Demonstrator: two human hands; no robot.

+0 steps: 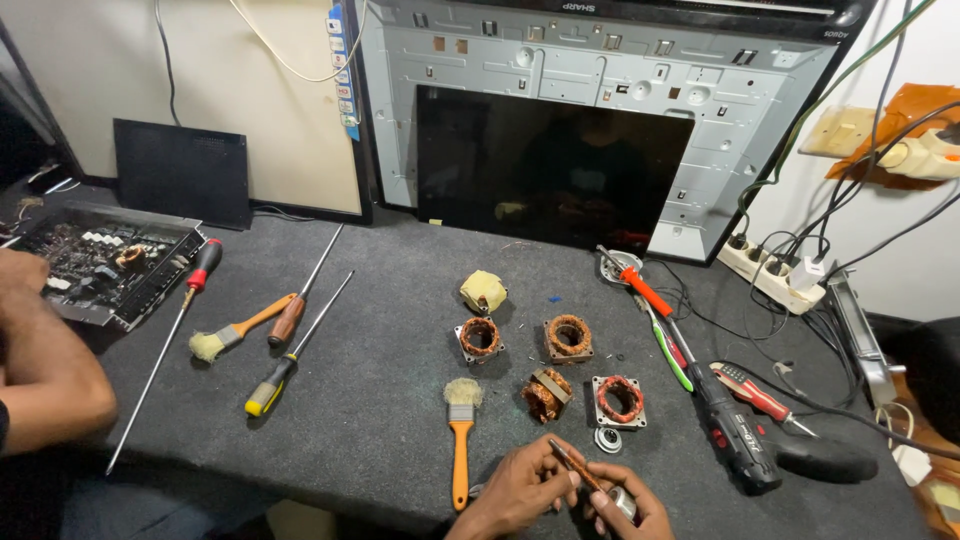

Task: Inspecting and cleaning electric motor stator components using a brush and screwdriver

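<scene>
Thin copper rod [572, 462], left hand [520, 490], right hand [630, 510]

On the dark mat lie 4 copper-wound stators [569, 337], an orange-handled brush [460, 440], 3 screwdrivers [296, 305] and a cordless drill [738, 440].

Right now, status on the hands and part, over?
Left hand pinching a thin tool. Right hand gripping a small metal part. Orange brush lying just left.

The table [380, 330] is covered in matt, rough dark cloth, like felt. Four stators [569, 336] show glossy copper wire in dull metal frames. The brush [460, 450] at lower centre has a smooth orange handle, possibly plastic. Behind, the panel [552, 165] is glossy black.
</scene>
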